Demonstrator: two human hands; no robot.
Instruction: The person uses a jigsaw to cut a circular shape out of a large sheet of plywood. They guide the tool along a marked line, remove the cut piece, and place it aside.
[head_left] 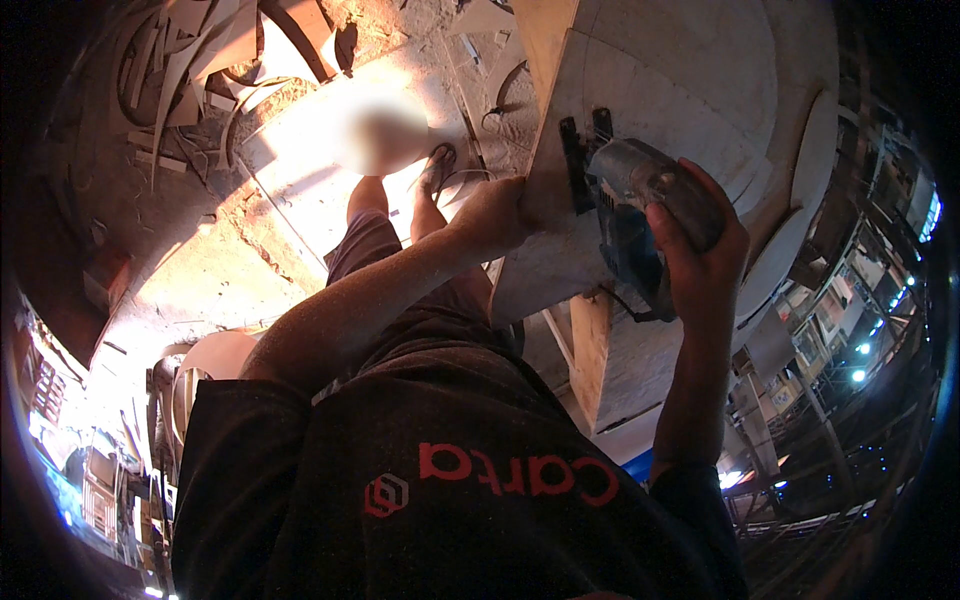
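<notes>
My right hand [700, 225] grips a dusty grey and dark teal power saw [640, 172], whose black base plate [577, 165] rests on a pale plywood sheet [670, 90]. A dark cord hangs from the saw's rear. My left hand [495, 212] holds the near left edge of that sheet, left of the saw, with some fingertips hidden. Under the sheet shows a light wooden support [590, 375].
Curved wood offcuts [200, 70] lie piled on the dusty floor [230, 260] at the upper left. My sandalled foot [438, 165] stands beside a blurred patch. More curved boards [210, 365] stand at the left. A cluttered workshop [840, 330] with lights fills the right rim.
</notes>
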